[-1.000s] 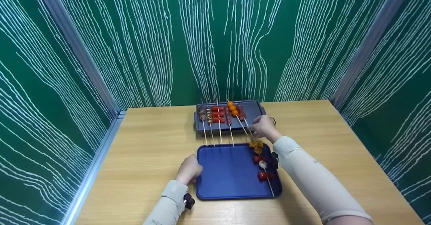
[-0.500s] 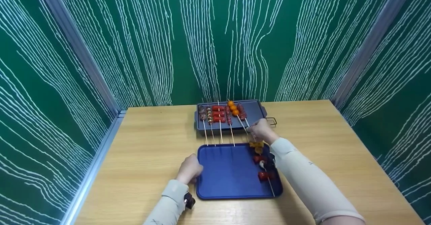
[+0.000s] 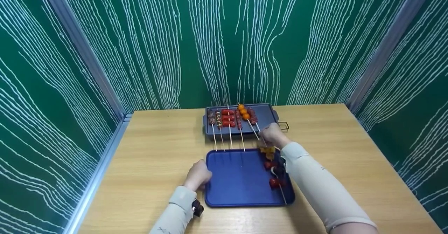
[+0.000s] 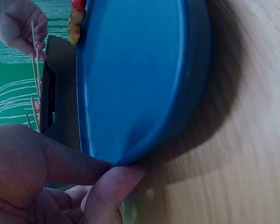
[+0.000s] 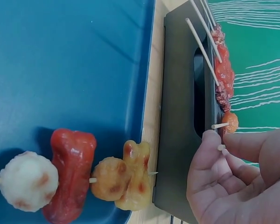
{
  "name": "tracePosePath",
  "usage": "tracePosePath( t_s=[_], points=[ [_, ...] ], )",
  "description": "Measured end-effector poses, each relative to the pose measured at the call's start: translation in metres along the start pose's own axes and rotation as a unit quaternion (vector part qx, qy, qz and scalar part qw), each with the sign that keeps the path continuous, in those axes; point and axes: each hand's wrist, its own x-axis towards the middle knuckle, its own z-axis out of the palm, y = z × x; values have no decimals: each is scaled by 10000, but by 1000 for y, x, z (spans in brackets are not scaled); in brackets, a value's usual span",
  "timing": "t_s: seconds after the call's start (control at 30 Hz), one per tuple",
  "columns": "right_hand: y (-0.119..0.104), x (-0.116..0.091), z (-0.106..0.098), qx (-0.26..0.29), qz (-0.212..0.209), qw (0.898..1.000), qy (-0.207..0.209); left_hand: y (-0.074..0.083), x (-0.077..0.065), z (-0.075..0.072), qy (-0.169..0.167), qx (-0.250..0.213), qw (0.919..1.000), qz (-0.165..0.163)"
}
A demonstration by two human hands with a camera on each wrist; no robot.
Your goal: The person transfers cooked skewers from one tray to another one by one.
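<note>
My left hand [image 3: 198, 174] pinches the left rim of a blue tray [image 3: 238, 183] between thumb and finger; the left wrist view shows this grip close up. My right hand [image 3: 274, 135] is at the front right of a dark grill plate [image 3: 266, 113], pinching the stick end of a dark red meat skewer [image 3: 252, 115] that lies on it. Beside that skewer lies one with orange balls [image 3: 244, 112]. On the tray's right side rests a mixed skewer with yellow pieces [image 5: 136, 175], a red sausage piece [image 5: 72, 172] and a white round piece [image 5: 29, 181]; my right forearm partly covers it.
Several more skewers lie side by side on the grill's left half, including one with red sausages [image 3: 228, 118]. Their sticks overhang its front edge toward the tray. A wire handle [image 3: 284, 125] sticks out at the grill's right. Green patterned walls [image 3: 150, 45] enclose the wooden table [image 3: 157, 146].
My right hand and forearm have shifted slightly left and nearer, covering more of the mixed skewer. The left hand stays on the tray rim. The skewers keep their places.
</note>
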Motion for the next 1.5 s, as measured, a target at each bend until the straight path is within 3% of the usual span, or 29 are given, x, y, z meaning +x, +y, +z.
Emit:
tracePosePath(
  t_s=[0.2, 0.5, 0.87, 1.3, 1.5],
  points=[
    [-1, 0, 1, -230, -90, 9997, -59, 0, 1, 0, -64, 89, 9999, -28],
    [-5, -1, 1, -46, 143, 9991, -384, 2, 1, -1, -8, 166, 9998, -79],
    [-9, -1, -1, -302, -22, 9995, -116, 1, 2, 0, -11, 158, 9999, -43],
    [-15, -2, -5, 459, 173, 9986, -220, 0, 2, 1, -49, 174, 9998, -15],
    [-21, -6, -10, 503, 86, 9984, -240, -2, 3, 2, -6, 103, 9999, 30]
  ],
)
